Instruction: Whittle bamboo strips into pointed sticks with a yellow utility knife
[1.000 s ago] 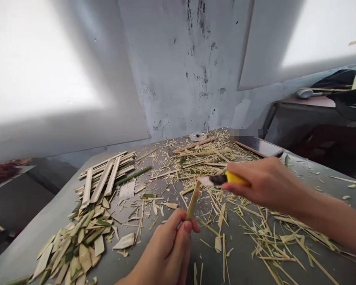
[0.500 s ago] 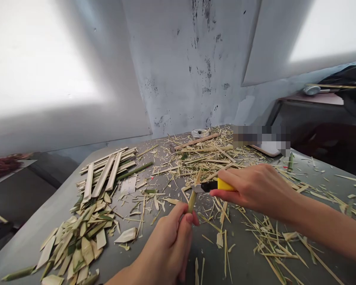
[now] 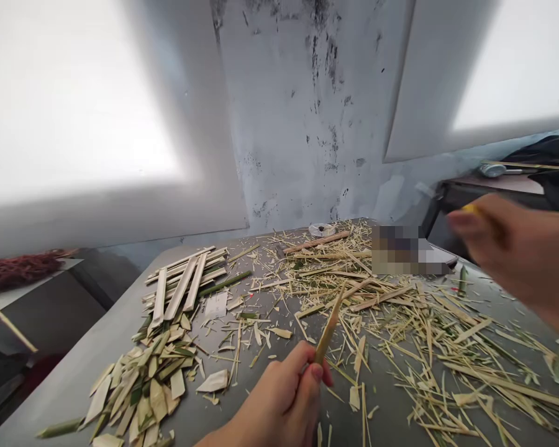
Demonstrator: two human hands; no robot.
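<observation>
My left hand (image 3: 291, 391), low at the centre, is closed round the lower end of a bamboo strip (image 3: 328, 329) whose pointed tip slants up and away. My right hand (image 3: 517, 248) is raised at the right, blurred by motion, its fingers wrapped round the yellow-handled knife (image 3: 469, 209). Only a bit of yellow shows; the blade cannot be made out. Split bamboo strips (image 3: 181, 288) lie stacked left of centre, with short cut bamboo pieces (image 3: 144, 388) heaped nearer me.
Thin shavings (image 3: 419, 329) cover the middle and right of the grey table (image 3: 97, 335). A clear disc (image 3: 322, 230) and a brown stick (image 3: 317, 242) lie near the wall. Side tables stand left and right, with reddish strands (image 3: 21, 273) on the left one.
My right hand has lifted the knife off the bamboo strip and swung up to the right. The left hand still holds the strip, and the view has shifted slightly.
</observation>
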